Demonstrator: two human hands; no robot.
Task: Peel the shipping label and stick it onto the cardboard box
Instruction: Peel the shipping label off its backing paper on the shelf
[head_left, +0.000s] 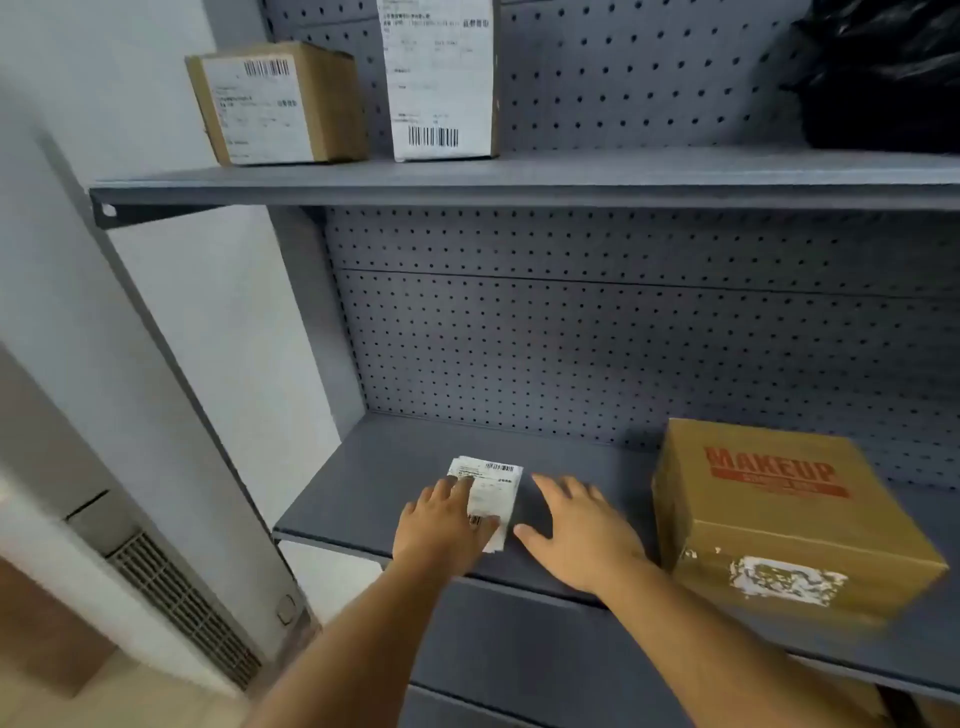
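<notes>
While left hand (441, 525) covers shipping label (493, 486), right hand (582, 535) flat beside.

Both our hands at the label stack on the shelf

Our left hand (441, 525) lies flat on the shipping labels (491, 493); our right hand (582, 535) hovers open just beside them. The MAKEUP cardboard box (779, 519) sits further right on the same shelf (363, 499).

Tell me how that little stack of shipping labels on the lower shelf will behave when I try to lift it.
The shipping labels look like thin paper sheets, so they will probably flop and bend rather than stay stiff. Their edges are fanned unevenly, so the sheets may slide apart. Lying flat on the smooth shelf, they may skid under the left hand before an edge lifts.
</notes>
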